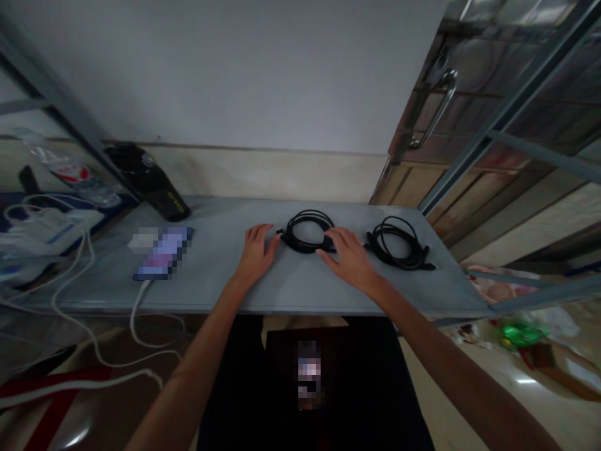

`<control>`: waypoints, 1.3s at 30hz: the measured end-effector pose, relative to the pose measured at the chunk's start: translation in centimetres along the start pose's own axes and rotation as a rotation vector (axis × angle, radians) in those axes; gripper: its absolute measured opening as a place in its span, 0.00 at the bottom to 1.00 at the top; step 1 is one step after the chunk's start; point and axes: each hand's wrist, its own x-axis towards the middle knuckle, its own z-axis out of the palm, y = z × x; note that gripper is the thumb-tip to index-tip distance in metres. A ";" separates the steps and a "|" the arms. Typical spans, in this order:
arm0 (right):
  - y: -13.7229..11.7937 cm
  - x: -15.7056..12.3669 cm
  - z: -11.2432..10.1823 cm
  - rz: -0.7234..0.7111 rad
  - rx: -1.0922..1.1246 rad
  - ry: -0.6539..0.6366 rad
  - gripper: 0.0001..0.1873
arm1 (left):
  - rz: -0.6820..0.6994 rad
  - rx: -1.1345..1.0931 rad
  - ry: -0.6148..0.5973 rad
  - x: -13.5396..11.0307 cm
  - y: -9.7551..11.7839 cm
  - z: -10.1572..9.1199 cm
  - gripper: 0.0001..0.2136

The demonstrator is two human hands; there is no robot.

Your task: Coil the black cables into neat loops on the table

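Two coiled black cables lie on a grey table (pixel 216 275). My left hand (pixel 257 249) rests flat, fingers spread, just left of the nearer coil (pixel 305 230) and touching its left edge. My right hand (pixel 346 257) lies open with its fingers on that coil's right side. The second coil (pixel 398 244) sits to the right, untouched.
A phone (pixel 162 254) with a white charging cable (pixel 141 300) lies at the table's left. A black object (pixel 148 181) leans at the back left. A plastic bottle (pixel 66 169) and white wires sit further left. A metal frame and door stand right.
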 end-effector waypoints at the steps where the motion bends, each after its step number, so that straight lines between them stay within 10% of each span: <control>1: -0.9 1.0 1.6 0.005 -0.006 -0.044 0.29 | 0.007 0.002 0.007 -0.2 0.0 0.1 0.20; 6: -2.8 3.0 6.3 0.031 -0.057 -0.212 0.22 | 0.029 0.015 -0.002 -0.6 0.7 0.3 0.18; 16: -2.4 2.2 7.2 0.116 -0.147 -0.166 0.17 | -0.060 0.030 0.010 -0.6 0.0 0.6 0.19; 33: -0.5 1.1 6.1 0.592 0.219 0.525 0.31 | -0.052 -0.001 0.009 -0.5 1.0 -0.2 0.18; 39: -1.1 0.8 6.2 0.583 0.226 0.463 0.36 | 0.073 -0.085 -0.036 -0.7 4.5 -1.0 0.14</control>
